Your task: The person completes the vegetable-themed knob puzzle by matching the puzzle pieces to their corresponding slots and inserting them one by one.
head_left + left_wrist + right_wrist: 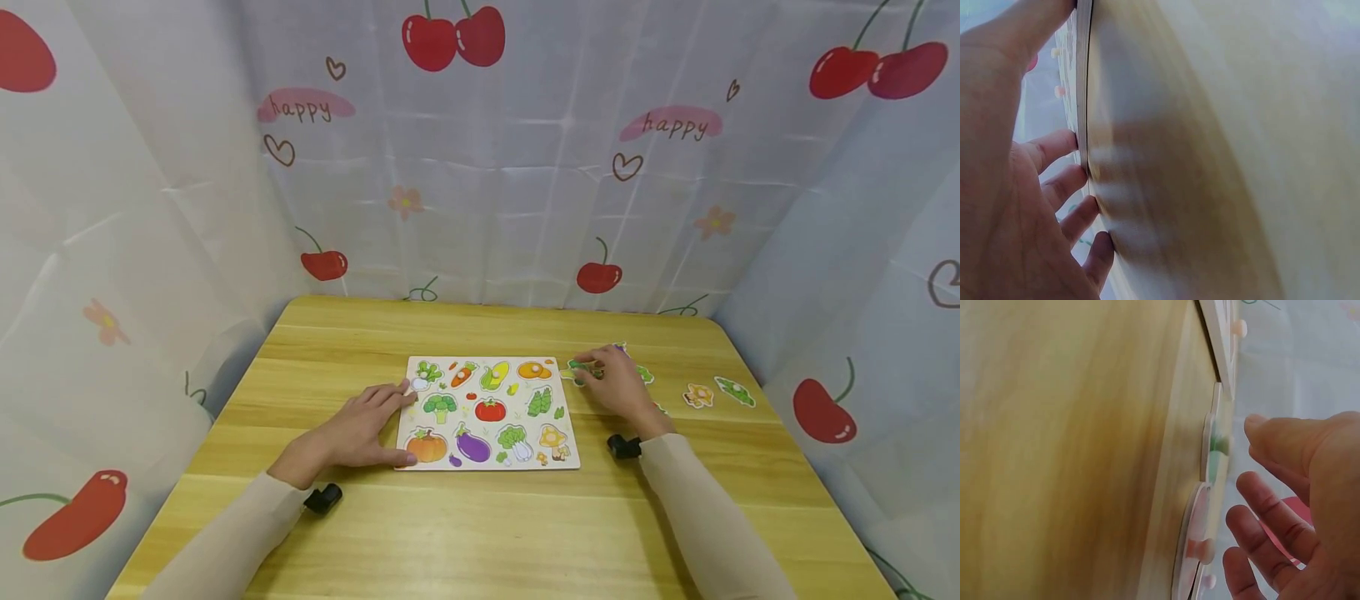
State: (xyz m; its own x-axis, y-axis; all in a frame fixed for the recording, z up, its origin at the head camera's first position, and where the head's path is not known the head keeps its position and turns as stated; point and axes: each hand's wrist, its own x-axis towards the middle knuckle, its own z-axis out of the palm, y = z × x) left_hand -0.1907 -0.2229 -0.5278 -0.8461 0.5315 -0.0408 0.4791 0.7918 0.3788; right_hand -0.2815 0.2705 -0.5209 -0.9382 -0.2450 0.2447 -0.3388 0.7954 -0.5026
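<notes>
A white wooden vegetable puzzle board [453, 425] lies on the table, showing pictures such as a tomato, an eggplant and a pumpkin. Against its left edge rests my left hand [358, 427], fingers spread and thumb near the lower corner; the left wrist view shows fingertips touching the board's side [1083, 94]. Just off the board's upper right corner lies a green puzzle piece [568, 375] that looks like broccoli. Above it hovers my right hand [618, 383], partly covering it. In the right wrist view, loosely bent fingers stay apart from its green knob [1219, 445], holding nothing.
Other loose pieces lie partly hidden under and beyond the right hand. Further right are a mushroom piece [698, 396] and a green pea-pod-like piece [735, 391]. A cherry-printed curtain [480, 167] encloses the table [480, 533] at the back and sides.
</notes>
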